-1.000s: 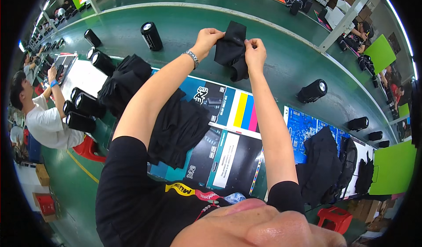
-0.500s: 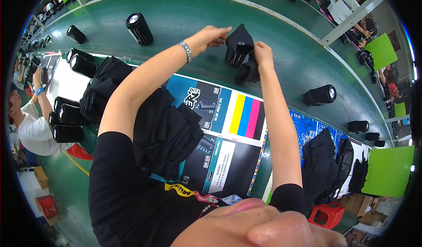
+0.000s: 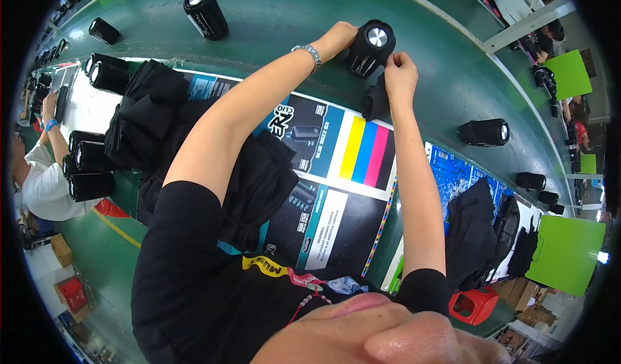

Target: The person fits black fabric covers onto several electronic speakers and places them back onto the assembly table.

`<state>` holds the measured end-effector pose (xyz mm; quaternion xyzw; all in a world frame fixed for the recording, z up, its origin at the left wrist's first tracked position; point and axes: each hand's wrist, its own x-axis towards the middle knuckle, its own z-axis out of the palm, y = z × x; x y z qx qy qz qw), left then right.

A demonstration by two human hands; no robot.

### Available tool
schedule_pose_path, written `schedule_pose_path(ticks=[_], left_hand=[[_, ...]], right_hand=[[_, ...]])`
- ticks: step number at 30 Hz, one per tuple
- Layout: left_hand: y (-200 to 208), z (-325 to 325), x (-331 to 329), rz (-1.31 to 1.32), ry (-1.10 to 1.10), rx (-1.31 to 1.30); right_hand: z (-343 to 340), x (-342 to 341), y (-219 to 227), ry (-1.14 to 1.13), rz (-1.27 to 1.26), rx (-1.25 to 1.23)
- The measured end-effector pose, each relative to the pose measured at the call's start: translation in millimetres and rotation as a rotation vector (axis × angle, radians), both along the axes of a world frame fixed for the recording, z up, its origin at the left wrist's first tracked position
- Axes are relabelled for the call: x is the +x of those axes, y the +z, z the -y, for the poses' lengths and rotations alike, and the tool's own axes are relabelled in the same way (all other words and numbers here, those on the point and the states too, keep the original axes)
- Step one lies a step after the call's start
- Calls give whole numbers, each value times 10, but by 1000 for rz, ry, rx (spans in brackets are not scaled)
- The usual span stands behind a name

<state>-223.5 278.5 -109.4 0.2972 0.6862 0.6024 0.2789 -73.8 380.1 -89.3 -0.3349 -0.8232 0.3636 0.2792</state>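
A black cylindrical speaker (image 3: pixel 366 56) stands on the green bench in front of me, its round silver end facing up. My left hand (image 3: pixel 337 40) is closed against its upper left edge; the fingertips are partly hidden behind it. At its right side my right hand (image 3: pixel 401 74) pinches a piece of black cloth (image 3: pixel 376 100), which hangs below the fingers beside the speaker. How far the cloth wraps the speaker, I cannot tell. Nearer me, a heap of black cloth pieces (image 3: pixel 259 179) lies left of the printed sheets (image 3: pixel 310 137).
More black speakers stand or lie on the bench, one at the far left (image 3: pixel 206 14), another at the right (image 3: pixel 484 132), and several at the left. Another cloth pile (image 3: pixel 471 225) lies at right. A co-worker (image 3: pixel 48 183) sits at the left; red stools (image 3: pixel 474 306) stand below the bench.
The black cloth has come off the speaker's top, so its silver end now shows. My left hand has moved right and closed at the speaker's edge. The view has shifted slightly.
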Motion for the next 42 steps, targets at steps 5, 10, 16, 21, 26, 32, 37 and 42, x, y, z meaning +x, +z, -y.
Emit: schedule_pose_path(ticks=[5,10,16,21,26,32,37,42], left_hand=[[-449,-105,-220,-427,177,-41],[-830,-390,-211,-935,308,-78],[-761,-89,-619,-1189,360,-183],[235,-466,377,-34,297,-10],[814,-265,947,-1492,-22,-137],[793,184,480,-490,259,-40],[731,472,969,178,229,288],[795,667,835,-102,198,40]], right_hand=[[104,-39,-83,-33,60,74],[-65,104,-207,-46,150,87],[151,0,21,91,179,298],[-401,381,-302,48,236,355],[-320,295,-217,114,209,504],[-208,467,-137,68,-118,-360],[221,535,315,387,-467,-893],[122,592,500,526,-562,-375]])
